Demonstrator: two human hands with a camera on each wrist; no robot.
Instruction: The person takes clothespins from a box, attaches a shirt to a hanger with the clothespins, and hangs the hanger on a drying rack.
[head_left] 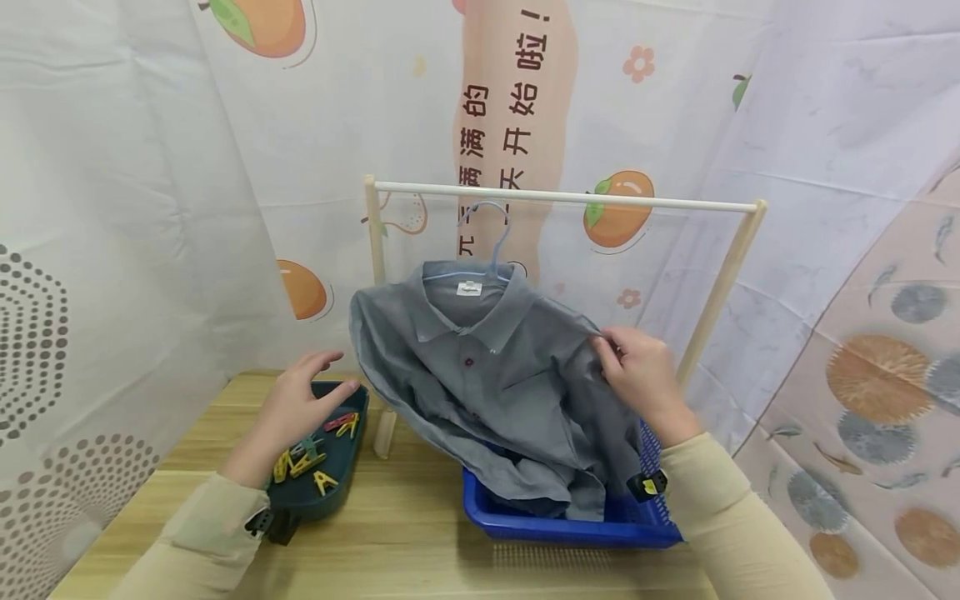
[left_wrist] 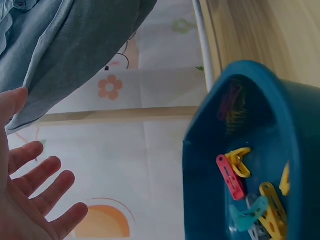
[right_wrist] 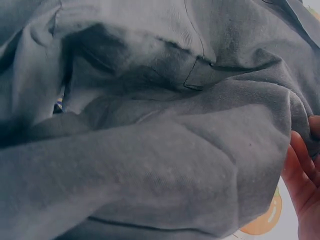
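Note:
A grey-blue button-up shirt (head_left: 480, 367) is on a light blue hanger (head_left: 501, 242), whose hook rises from the collar to just under the rail in the head view. My right hand (head_left: 641, 371) pinches the shirt at its right-side shoulder; in the right wrist view its fingers (right_wrist: 298, 175) are at the cloth's edge. My left hand (head_left: 296, 404), fingers spread and holding nothing, is beside the shirt's left side, over the clip tray. The shirt's lower part hangs into a blue basket (head_left: 573, 531).
A wooden rack with a white rail (head_left: 585, 198) stands behind the shirt. The dark teal tray (head_left: 330, 496) on the left holds several clothespins (left_wrist: 272, 210), yellow, red and teal. Both containers are on a wooden table (head_left: 405, 533). Printed curtains (head_left: 135, 167) surround it.

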